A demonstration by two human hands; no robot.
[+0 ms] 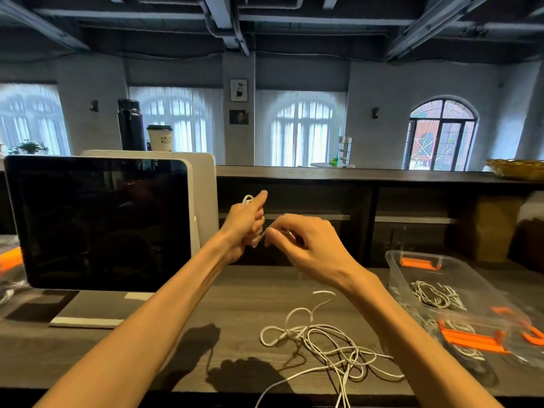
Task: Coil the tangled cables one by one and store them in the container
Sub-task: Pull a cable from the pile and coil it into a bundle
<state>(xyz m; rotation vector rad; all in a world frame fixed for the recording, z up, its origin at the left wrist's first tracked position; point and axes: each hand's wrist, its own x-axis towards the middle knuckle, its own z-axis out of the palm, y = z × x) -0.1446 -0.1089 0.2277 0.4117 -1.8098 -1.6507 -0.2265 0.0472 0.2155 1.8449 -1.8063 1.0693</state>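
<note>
Hands: left hand (245, 222) grips a small white cable coil (248, 199); right hand (306, 245) fingers pinch its blurred end.
Desk (235, 304): tangled cables (326, 346) near front edge, cut off below.
Container (396, 262): right, holding coiled cables.

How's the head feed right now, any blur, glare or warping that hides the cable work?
Head view: wide-angle warp bends the ceiling beams and counter edge; the right hand and left hand are slightly motion-blurred around the white cable; both arms cast dark shadows on the desk near the tangled cables; the container smears at the right edge; bright windows, no glare on the monitor.
</note>
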